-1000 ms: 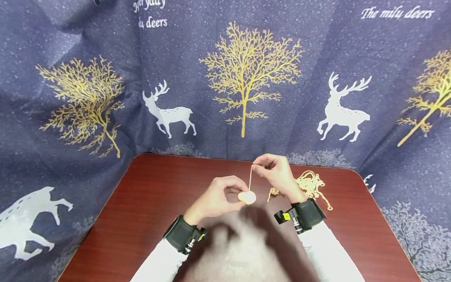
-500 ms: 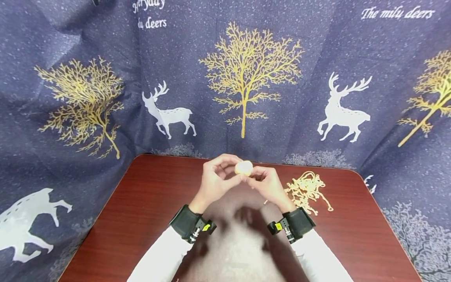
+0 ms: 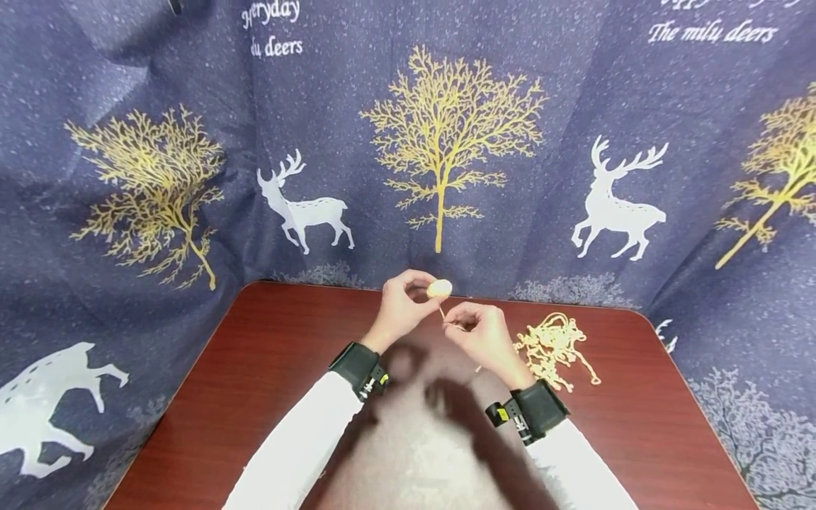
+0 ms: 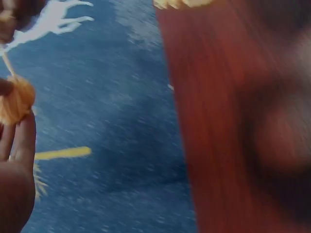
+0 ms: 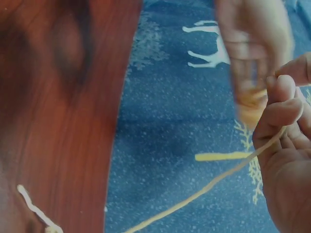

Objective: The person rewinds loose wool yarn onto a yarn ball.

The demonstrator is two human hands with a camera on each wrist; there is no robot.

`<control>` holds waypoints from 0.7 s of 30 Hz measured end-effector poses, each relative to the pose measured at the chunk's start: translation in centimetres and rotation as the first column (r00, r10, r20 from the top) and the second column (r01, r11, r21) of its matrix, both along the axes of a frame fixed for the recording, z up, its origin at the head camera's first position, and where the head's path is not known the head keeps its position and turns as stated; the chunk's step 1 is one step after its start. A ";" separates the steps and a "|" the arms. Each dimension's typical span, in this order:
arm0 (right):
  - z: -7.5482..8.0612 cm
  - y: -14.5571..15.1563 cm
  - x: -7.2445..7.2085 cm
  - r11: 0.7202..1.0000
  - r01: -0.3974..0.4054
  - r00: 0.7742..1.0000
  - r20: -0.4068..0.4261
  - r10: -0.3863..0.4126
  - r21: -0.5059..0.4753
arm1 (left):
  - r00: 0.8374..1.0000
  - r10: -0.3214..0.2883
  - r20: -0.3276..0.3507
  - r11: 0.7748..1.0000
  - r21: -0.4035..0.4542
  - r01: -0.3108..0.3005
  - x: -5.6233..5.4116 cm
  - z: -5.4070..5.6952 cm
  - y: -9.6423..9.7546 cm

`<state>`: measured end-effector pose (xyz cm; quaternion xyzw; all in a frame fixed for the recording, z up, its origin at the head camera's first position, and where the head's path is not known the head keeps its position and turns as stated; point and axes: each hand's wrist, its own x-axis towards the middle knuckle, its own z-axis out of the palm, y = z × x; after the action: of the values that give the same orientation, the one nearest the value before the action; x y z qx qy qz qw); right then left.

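In the head view my left hand (image 3: 400,308) pinches a small ball of pale yellow yarn (image 3: 440,288) between fingers and thumb, raised above the far part of the table. The left wrist view shows the wound ball (image 4: 19,101) closer, a strand leading off it. Just right of and below the ball, my right hand (image 3: 484,338) pinches that strand, a short taut length between the hands. From the right hand's curled fingers the yarn strand (image 5: 206,188) trails down to the left in the right wrist view.
A loose tangle of the same yarn (image 3: 553,346) lies on the red-brown table (image 3: 274,354), right of my right hand. Behind the table's far edge hangs a dark blue cloth (image 3: 408,234) printed with trees and deer. A grey-white patch (image 3: 427,453) covers the table's near middle.
The right hand has come down from above the ball, past it, to below and right of it, drawing the strand round. The left hand has lifted the ball farther from me.
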<state>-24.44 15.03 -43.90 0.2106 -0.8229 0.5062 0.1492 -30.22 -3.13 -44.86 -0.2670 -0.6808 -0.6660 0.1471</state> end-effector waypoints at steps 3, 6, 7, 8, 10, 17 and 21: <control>0.6 0.6 -0.4 1.000 0.000 1.000 0.020 0.001 -0.016 | 0.997 -0.058 0.058 0.992 -0.107 0.064 -0.5 -1.3 -0.5; 1.2 1.3 -1.1 0.995 -0.029 0.996 0.083 0.037 -0.093 | 0.981 -0.133 0.144 0.966 -0.202 0.161 -0.3 -2.2 -1.1; 1.3 1.5 -1.4 0.991 -0.040 0.993 0.108 0.054 -0.129 | 0.973 -0.158 0.170 0.954 -0.227 0.194 -0.2 -2.4 -1.3; 1.5 1.7 -1.6 0.982 -0.054 0.987 0.139 0.080 -0.180 | 0.962 -0.186 0.198 0.942 -0.242 0.232 -0.1 -2.6 -1.5; 1.8 2.0 -2.1 0.952 -0.073 0.969 0.205 0.139 -0.297 | 0.940 -0.238 0.245 0.918 -0.258 0.300 0.4 -2.9 -1.8; 1.5 1.9 -4.1 0.765 -0.070 0.901 0.288 0.324 -0.640 | 0.871 -0.374 0.320 0.877 -0.184 0.444 2.5 -2.6 -2.2; 0.1 1.7 -5.0 0.721 -0.043 0.892 0.299 0.340 -0.691 | 0.845 -0.446 0.294 0.879 -0.033 0.476 3.3 -1.9 -2.1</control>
<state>-29.49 16.69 -43.85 0.1194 -0.5716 0.8117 -0.0137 -26.90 -5.23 -46.81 -0.3341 -0.6442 -0.6760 -0.1282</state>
